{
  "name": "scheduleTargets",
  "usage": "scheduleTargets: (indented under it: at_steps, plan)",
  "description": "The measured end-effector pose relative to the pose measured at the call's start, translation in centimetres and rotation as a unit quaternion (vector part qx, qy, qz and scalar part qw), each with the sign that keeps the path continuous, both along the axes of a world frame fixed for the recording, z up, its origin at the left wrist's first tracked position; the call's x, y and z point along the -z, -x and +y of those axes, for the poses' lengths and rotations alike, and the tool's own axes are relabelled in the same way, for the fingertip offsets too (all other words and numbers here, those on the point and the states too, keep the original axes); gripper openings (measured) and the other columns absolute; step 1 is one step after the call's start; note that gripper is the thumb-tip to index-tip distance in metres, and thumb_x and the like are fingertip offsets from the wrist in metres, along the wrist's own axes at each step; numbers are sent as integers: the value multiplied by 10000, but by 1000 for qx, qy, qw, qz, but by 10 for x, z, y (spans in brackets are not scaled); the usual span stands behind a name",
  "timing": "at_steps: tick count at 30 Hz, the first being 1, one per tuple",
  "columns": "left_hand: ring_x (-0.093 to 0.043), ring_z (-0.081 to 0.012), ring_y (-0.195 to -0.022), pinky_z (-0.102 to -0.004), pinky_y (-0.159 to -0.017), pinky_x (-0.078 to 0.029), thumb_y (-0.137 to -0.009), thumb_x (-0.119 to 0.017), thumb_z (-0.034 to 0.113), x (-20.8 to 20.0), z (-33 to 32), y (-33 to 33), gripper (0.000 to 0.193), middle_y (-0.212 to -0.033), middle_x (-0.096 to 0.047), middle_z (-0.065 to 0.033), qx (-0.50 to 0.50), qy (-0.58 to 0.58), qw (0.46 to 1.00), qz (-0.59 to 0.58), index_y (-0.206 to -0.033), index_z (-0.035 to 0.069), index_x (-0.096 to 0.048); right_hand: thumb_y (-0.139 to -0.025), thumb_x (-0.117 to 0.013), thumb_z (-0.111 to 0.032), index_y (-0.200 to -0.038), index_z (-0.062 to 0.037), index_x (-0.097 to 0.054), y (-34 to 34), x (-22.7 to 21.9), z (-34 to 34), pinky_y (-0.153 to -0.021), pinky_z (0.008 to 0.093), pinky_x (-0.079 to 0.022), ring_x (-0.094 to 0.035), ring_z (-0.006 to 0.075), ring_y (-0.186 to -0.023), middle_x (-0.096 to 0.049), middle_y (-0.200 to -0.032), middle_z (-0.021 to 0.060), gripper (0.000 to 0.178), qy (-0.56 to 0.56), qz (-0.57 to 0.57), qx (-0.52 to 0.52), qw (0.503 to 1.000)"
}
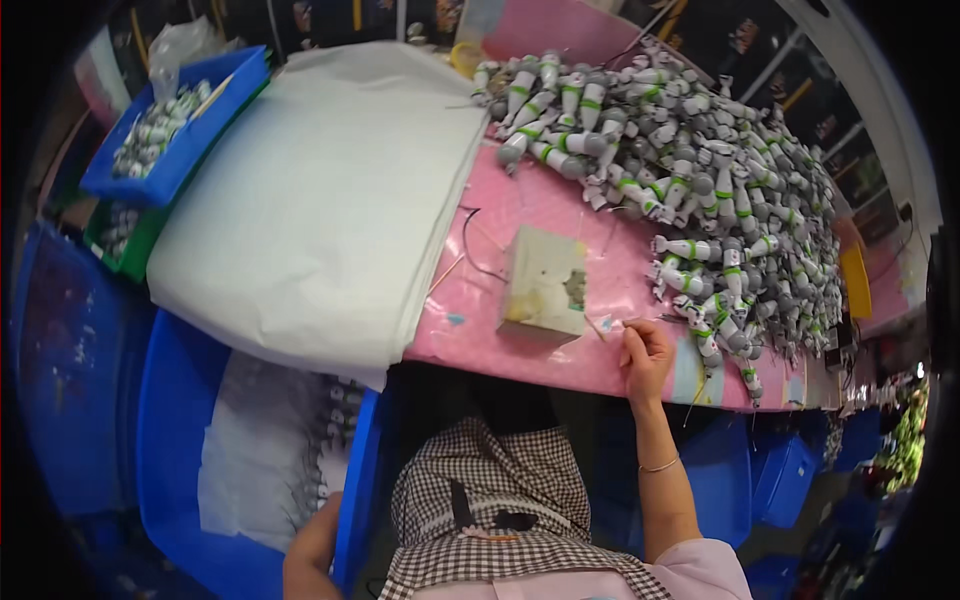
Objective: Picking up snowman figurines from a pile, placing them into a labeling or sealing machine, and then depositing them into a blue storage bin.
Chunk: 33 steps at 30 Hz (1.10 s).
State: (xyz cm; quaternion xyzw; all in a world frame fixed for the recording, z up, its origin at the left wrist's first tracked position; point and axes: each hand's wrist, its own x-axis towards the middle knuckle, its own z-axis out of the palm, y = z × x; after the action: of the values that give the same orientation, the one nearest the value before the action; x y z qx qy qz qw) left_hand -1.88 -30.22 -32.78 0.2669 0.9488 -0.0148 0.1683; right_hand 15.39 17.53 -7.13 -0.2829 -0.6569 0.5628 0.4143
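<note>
My right hand (647,352) is raised at the front edge of the pink-covered table (480,345), thumb and fingers pinched together. Whatever is between its fingertips is too small to make out. Just left of them, a thin stick (596,328) rests against the front of a stained, pale box (545,285). My left hand (328,508) reaches down inside a blue bin (165,440), its fingers hidden. Close by it are rows of small grey and white parts (335,420) and a white sheet (255,440).
A large pile of white, grey and green toy limbs (690,180) covers the table's right side. White sheeting (330,180) spreads over the left. Beyond it, a blue tray (225,110) of small parts sits above a green tray (135,255). More blue bins (785,480) stand at lower right.
</note>
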Motion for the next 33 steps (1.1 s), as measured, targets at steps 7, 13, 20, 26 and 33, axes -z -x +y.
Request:
scheduleTargets:
  at_steps: [7,13,20,26,33]
  plan:
    - [-565,-361,-949,-478,-805,-467,-815,-565,306,10,-27,22,357,-1057,-582,-186,-61,-58,993,-85,-1091,86,-618,-805,-613,-58,-967,-29,-633,101,-88,73,-660,246,-467,-583,141,-744,-625,-848,52,166,-329,-79,28,941]
    - [-617,-374,-785,-437,-768,-482,-855,-512,249,-105,-1,48,295,-860,-642,-191,-182,-111,977,-10,-1032,42,-627,-674,-617,-49,-966,-125,-645,197,-93,137,-1026,570,-228,-499,258,-1078,-604,-1024,51,304,-695,-244,93,670]
    - [-557,-102,-803,-224,-702,-461,-947,-506,155,-310,118,60,191,-915,-594,-42,-260,-660,687,155,-1018,-5,-583,-771,-626,-192,-1060,-108,-625,143,-134,82,-973,476,-290,-564,193,-921,-613,-923,42,301,-593,-150,-1,791]
    - [-571,-296,-974,-353,-862,-449,-696,-693,14,-416,312,7,452,-1013,-606,-111,260,-547,748,273,-1126,41,-559,-898,-556,-366,-1005,-25,-624,80,-130,36,-690,220,-426,-600,85,-733,-655,-843,33,364,-1,8,-220,976]
    - [-576,-218,-956,-359,-842,-484,-856,-642,163,-394,338,-5,410,-1025,-588,-99,144,-614,749,-203,-1197,10,-475,-961,-440,-365,-1194,2,-513,30,-120,0,-681,277,-499,-625,145,-753,-658,-866,107,440,257,71,-386,883]
